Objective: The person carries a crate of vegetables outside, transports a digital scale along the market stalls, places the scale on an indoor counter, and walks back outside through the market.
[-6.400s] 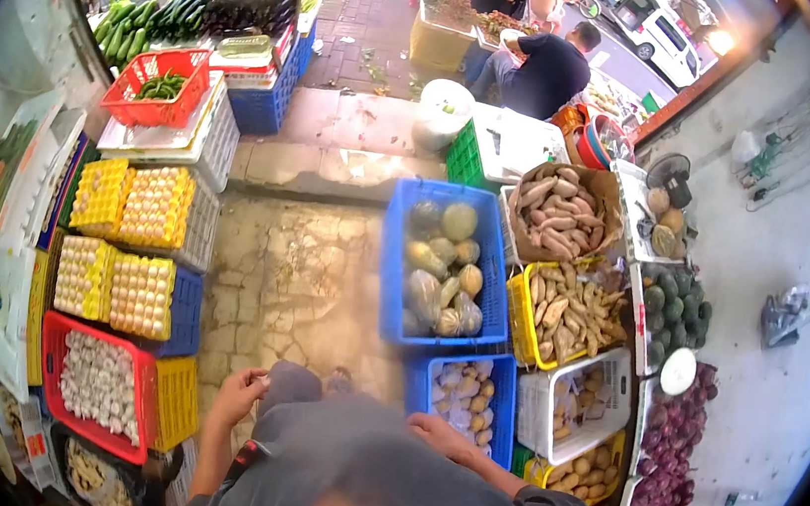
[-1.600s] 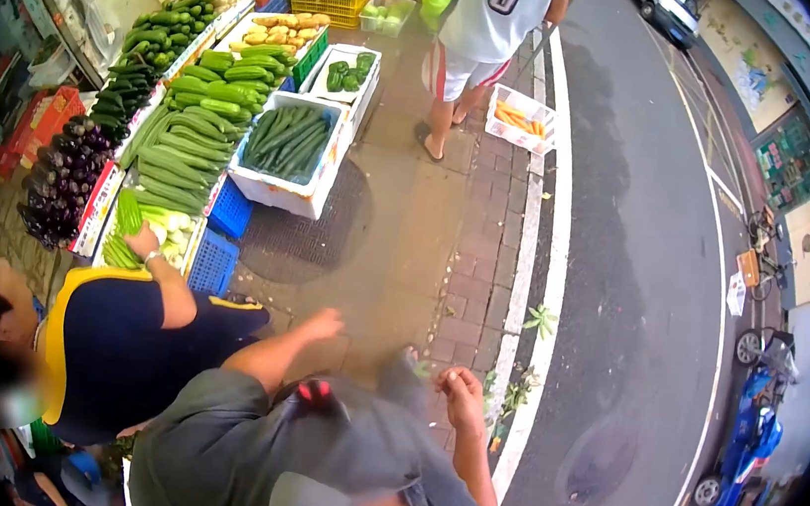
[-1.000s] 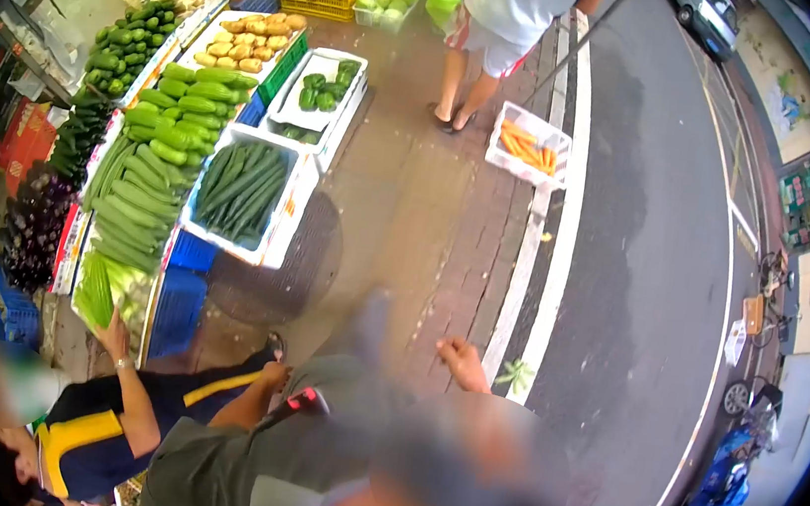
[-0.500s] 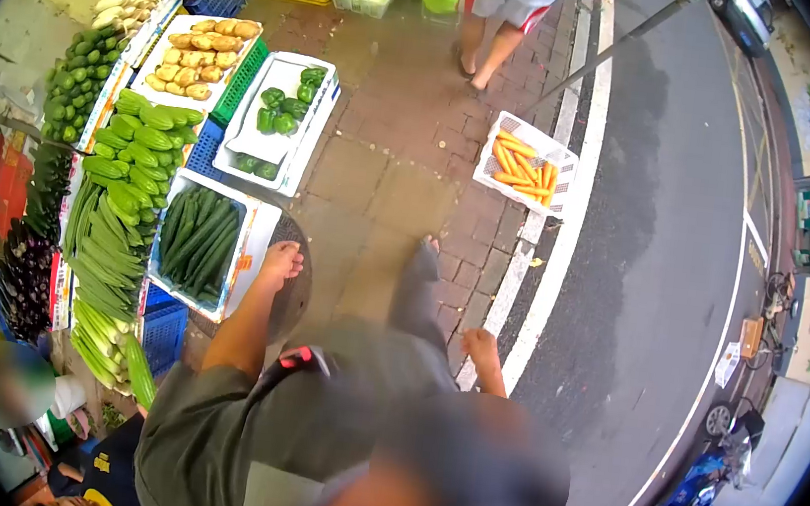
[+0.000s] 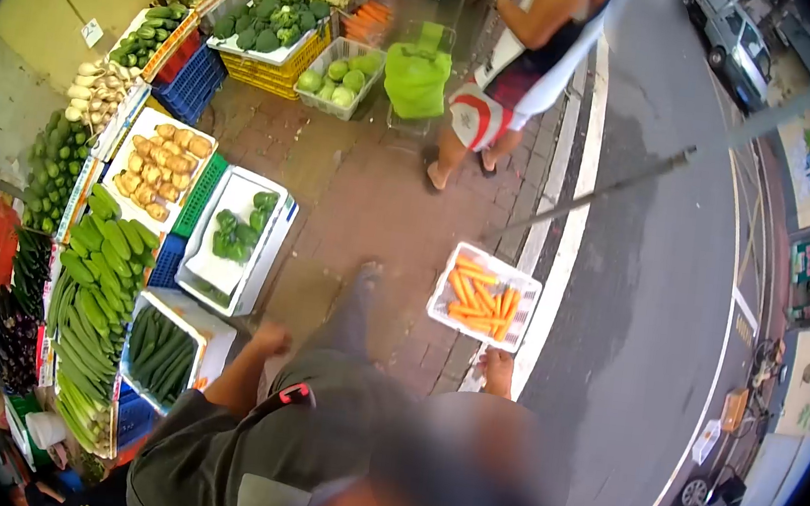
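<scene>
My left hand point(image 5: 270, 338) hangs beside the crates, blurred, its fingers hard to make out. Nearest to it are a white foam box of cucumbers point(image 5: 160, 355) and a white box of green peppers point(image 5: 237, 234). On the other side, my right hand point(image 5: 496, 363) has loosely bent fingers and nothing visible in it. Just beyond it, a white plastic basket point(image 5: 437, 307) on the pavement holds carrots point(image 5: 481, 302). Whether the hand touches the basket's rim cannot be told.
Potatoes point(image 5: 160, 165), green gourds point(image 5: 104, 264), broccoli point(image 5: 270, 20) and cabbages point(image 5: 343, 81) stand along the left and ahead. A person point(image 5: 503, 94) stands ahead by a green bag point(image 5: 417, 79). A slanting pole point(image 5: 622, 188) crosses the kerb; the road point(image 5: 638, 310) runs right.
I have moved forward along the pavement. The carrot basket and vegetable boxes are closer to me, and more produce and the person ahead have come into view. My right hand has come near the basket.
</scene>
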Demonstrator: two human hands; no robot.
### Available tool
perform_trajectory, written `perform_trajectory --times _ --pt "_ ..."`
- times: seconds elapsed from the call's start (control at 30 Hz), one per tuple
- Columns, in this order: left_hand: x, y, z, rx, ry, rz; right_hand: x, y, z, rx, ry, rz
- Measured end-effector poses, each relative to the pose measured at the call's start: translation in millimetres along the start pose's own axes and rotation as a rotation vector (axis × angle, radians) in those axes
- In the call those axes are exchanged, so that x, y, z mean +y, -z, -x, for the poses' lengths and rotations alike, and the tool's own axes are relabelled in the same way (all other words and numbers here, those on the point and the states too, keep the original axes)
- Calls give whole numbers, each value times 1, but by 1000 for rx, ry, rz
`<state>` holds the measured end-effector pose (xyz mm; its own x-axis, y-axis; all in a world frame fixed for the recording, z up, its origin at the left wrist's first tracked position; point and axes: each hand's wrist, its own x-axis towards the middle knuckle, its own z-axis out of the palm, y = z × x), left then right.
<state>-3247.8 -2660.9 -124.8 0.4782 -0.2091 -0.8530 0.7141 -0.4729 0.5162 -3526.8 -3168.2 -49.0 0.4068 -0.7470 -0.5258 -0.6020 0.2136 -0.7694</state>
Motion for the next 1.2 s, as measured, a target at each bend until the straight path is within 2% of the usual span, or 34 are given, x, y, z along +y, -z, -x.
perform_trajectory --times 0.03,0.07,0.17,0.2,0.23,0.27,0.3,0.33,0.37,0.4,0.43,0.47,0.5,0.63,0.7,0.8,0.87,0.9,1.0,1.07,1.1,1.2 --pt "27 9 -66 -78 -103 -50 -34 -7 -18 -34 8 -6" --pt "112 -11 -34 -33 -160 36 -52 -13 -35 -64 10 22" --pt "369 -73 -82 84 -462 19 -41 -14 -57 -170 27 268" --pt "432 -82 -98 38 -547 -43 -6 -6 -75 -273 -160 -92" --pt "515 -94 -102 -49 -624 21 114 5 -143 -266 423 241" --pt "612 -119 -25 -41 -681 -67 61 -3 -138 -272 114 148" --pt "674 -132 -49 -51 -825 -38 21 -5 -125 -244 -95 -9" --pt "733 -146 -44 105 -848 -180 -37 -10 -103 -179 -296 -172" --pt "794 -162 -45 6 -1013 -53 -65 -16 -105 -175 -263 -145" --pt "842 -174 -22 69 -1031 -159 -84 -16 -109 -192 -78 3" --pt "894 -184 -40 87 -1098 -242 -108 -17 -116 -176 126 147" --pt "945 -195 -59 110 -993 -223 -134 -20 -125 -147 280 209" --pt "982 -206 -53 302 -1103 -404 -131 -19 -158 -166 238 238" --pt "1081 -233 -95 380 -1065 -494 -154 -20 -283 -195 -183 -52" --pt "1114 -253 -118 414 -1009 -459 -186 -17 -335 -159 -205 -116" --pt "1150 -267 -138 340 -1032 -428 -246 -14 -404 -127 -160 -141" --pt "1194 -270 -163 378 -910 -645 -284 -19 -440 -122 -130 -147" --pt "1218 -265 -202 415 -1037 -928 -301 -23 -457 -121 -119 -148" --pt "1269 -273 -266 496 -1151 -942 -335 -39 -498 -121 -103 -151" --pt "1310 -279 -327 374 -1176 -677 -352 -47 -515 -123 -123 -144" --pt "1293 -286 -262 366 -1112 -530 -359 -51 -519 -129 -151 -140" --pt "1346 -290 -252 99 -845 -390 -375 -62 -536 -129 -262 -149"
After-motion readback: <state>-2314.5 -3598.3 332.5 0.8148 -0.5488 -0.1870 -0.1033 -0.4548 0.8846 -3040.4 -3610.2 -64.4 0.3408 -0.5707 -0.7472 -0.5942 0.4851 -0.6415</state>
